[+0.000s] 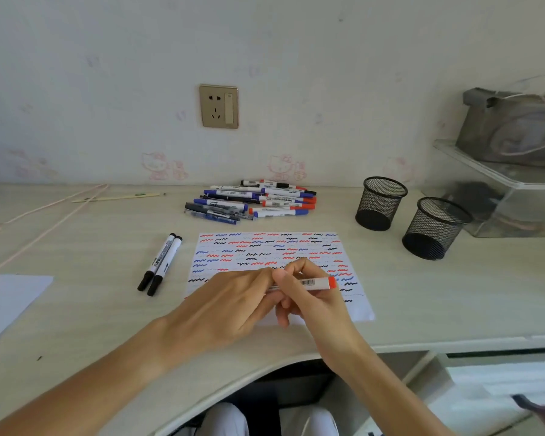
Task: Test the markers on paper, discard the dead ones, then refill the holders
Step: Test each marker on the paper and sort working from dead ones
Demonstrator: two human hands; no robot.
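Both hands hold a red marker over the scribbled paper. The right hand grips its barrel. The left hand pinches its other end.

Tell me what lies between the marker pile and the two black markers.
Head view: only bare desk separates the marker pile from the two black markers.

The left hand hides the marker's cap end and part of the paper. A second sheet runs off the left edge.
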